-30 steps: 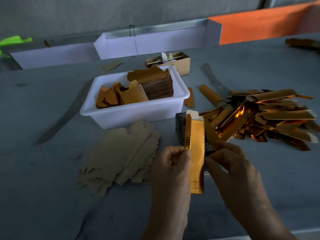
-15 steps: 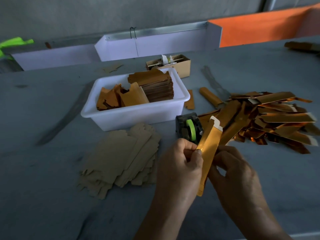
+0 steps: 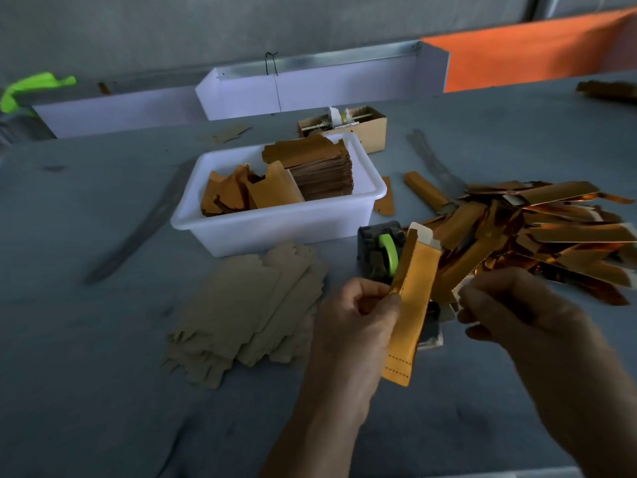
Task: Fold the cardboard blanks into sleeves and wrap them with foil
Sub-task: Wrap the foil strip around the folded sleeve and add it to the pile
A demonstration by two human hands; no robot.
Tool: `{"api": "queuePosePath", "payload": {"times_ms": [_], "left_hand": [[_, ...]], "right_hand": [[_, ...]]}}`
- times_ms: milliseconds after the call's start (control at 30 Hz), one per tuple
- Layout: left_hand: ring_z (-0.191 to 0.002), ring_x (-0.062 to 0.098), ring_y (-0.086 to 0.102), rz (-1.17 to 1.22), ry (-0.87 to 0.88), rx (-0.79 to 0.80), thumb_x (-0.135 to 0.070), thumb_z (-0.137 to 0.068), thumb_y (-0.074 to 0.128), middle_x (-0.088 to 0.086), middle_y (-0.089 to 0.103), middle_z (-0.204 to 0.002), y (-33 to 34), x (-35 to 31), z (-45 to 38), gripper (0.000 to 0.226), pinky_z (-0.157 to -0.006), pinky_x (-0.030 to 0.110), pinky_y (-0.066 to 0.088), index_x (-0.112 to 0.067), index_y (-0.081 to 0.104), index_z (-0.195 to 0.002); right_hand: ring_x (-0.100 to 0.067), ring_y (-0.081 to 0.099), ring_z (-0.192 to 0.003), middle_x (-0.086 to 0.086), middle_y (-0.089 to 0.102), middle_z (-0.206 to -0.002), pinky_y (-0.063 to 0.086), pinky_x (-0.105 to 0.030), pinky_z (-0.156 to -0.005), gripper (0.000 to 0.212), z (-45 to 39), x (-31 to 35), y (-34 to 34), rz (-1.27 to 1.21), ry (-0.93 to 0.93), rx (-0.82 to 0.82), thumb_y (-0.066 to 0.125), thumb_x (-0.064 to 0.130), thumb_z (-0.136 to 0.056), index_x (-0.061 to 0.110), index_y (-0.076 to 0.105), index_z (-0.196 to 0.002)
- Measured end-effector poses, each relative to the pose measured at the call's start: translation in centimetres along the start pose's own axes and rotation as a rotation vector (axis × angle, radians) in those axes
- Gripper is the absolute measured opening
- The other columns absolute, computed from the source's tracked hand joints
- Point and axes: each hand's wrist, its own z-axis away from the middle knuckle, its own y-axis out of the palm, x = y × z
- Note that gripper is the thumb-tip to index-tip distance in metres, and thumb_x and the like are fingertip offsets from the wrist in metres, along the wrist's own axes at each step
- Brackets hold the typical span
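Tape dispenser (image 3: pixel 381 251) partly hidden behind the foil-wrapped sleeve (image 3: pixel 412 301); its lower body is obscured. Foil pile (image 3: pixel 537 232) cut off at the right edge. Left hand (image 3: pixel 358 326) pinches the sleeve's left edge, holding it tilted above the tabletop (image 3: pixel 103 339). Right hand (image 3: pixel 517 315) curled just beside it — contents of its grip unclear, fingertips blurred.

two hands (image 3: pixel 358 315), one white tub (image 3: pixel 275 225)

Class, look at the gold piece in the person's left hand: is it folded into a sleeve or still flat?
Folded. The gold sleeve, pinched by the left hand, shows two faces meeting along a crease.
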Motion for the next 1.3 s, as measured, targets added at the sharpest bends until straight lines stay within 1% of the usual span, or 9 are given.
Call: {"api": "queuePosePath", "payload": {"times_ms": [100, 200, 333, 433, 567, 733, 967, 1133, 1300], "left_hand": [[-0.063, 0.019, 0.060, 0.072, 0.026, 0.000, -0.031, -0.076, 0.069, 0.007, 0.069, -0.072, -0.2, 0.0, 0.7, 0.011, -0.055, 0.030, 0.046, -0.021, 0.068, -0.079], [-0.061, 0.023, 0.061, 0.084, 0.057, -0.031, -0.021, -0.082, 0.069, 0.005, 0.068, -0.067, -0.3, 0.0, 1.0, 0.007, -0.057, 0.035, 0.049, -0.019, 0.069, -0.076], [-0.067, 0.021, 0.067, 0.058, 0.069, -0.029, -0.020, -0.084, 0.066, 0.002, 0.071, -0.070, -0.5, 0.1, 1.5, 0.010, -0.061, 0.035, 0.055, -0.021, 0.070, -0.075], [-0.062, 0.012, 0.066, 0.074, 0.057, -0.011, -0.023, -0.084, 0.067, 0.000, 0.071, -0.070, -0.5, -0.1, 1.9, 0.008, -0.054, 0.022, 0.047, -0.023, 0.070, -0.077], [-0.059, 0.006, 0.065, 0.101, 0.051, -0.008, -0.023, -0.083, 0.067, -0.004, 0.071, -0.068, -0.4, -0.2, 2.2, 0.008, -0.049, 0.013, 0.045, -0.023, 0.070, -0.075], [-0.054, 0.005, 0.063, 0.106, 0.067, -0.005, -0.015, -0.084, 0.065, -0.002, 0.069, -0.064, -0.2, -0.3, 2.4, 0.012, -0.046, 0.012, 0.045, -0.018, 0.069, -0.074], [-0.046, 0.002, 0.058, 0.191, 0.004, 0.044, -0.009, -0.088, 0.060, -0.002, 0.065, -0.056, -0.2, -0.1, 2.5, 0.012, -0.042, 0.011, 0.039, -0.010, 0.068, -0.079], [-0.042, 0.002, 0.052, 0.175, 0.026, -0.022, -0.021, -0.088, 0.062, -0.002, 0.061, -0.052, 0.3, 0.1, 2.3, 0.020, -0.041, 0.012, 0.037, -0.012, 0.066, -0.071], [-0.049, 0.002, 0.058, 0.152, 0.012, -0.131, -0.019, -0.086, 0.064, -0.004, 0.065, -0.057, 1.1, 0.8, 2.4, 0.019, -0.045, 0.013, 0.042, -0.018, 0.066, -0.067]], "right_hand": [[-0.006, 0.062, -0.068, 0.007, 0.068, -0.076, 0.051, -0.021, -0.056, 0.019, 0.4, 2.1, 0.3, -0.093, -0.035, 0.190, 0.058, 0.031, -0.063, 0.034, 0.070, -0.077], [-0.002, 0.062, -0.066, 0.009, 0.069, -0.075, 0.046, -0.009, -0.052, 0.020, 0.5, 2.8, 1.0, -0.073, -0.088, 0.262, 0.057, 0.030, -0.063, 0.034, 0.072, -0.075], [-0.002, 0.061, -0.068, 0.009, 0.069, -0.076, 0.045, -0.009, -0.053, 0.028, 0.4, 2.6, 1.7, 0.043, -0.110, 0.286, 0.060, 0.006, -0.080, 0.032, 0.071, -0.077], [-0.001, 0.062, -0.073, 0.017, 0.067, -0.081, 0.047, -0.010, -0.058, 0.032, 0.4, 2.5, 2.1, 0.149, -0.114, 0.271, 0.062, 0.013, -0.081, 0.043, 0.061, -0.091], [0.002, 0.064, -0.068, 0.022, 0.067, -0.077, 0.048, -0.010, -0.054, 0.027, 0.3, 2.6, 2.2, 0.215, -0.105, 0.172, 0.066, 0.020, -0.076, 0.034, 0.047, -0.089], [0.000, 0.064, -0.066, 0.021, 0.067, -0.077, 0.049, -0.021, -0.054, 0.025, 0.3, 2.6, 2.1, 0.292, -0.086, 0.141, 0.068, 0.020, -0.076, 0.028, 0.047, -0.086], [-0.002, 0.063, -0.066, 0.001, 0.065, -0.066, 0.052, -0.024, -0.057, 0.027, 0.2, 2.7, 2.1, 0.359, -0.065, 0.170, 0.069, 0.020, -0.077, 0.029, 0.046, -0.087], [-0.002, 0.062, -0.064, 0.000, 0.063, -0.065, 0.052, -0.021, -0.056, 0.029, 0.1, 2.7, 2.2, 0.421, -0.065, 0.183, 0.069, 0.022, -0.077, 0.033, 0.042, -0.083], [-0.003, 0.058, -0.061, 0.006, 0.061, -0.068, 0.046, -0.015, -0.050, 0.028, 0.5, 3.3, 2.5, 0.558, -0.106, 0.153, 0.067, 0.029, -0.080, 0.032, 0.039, -0.084]]}}
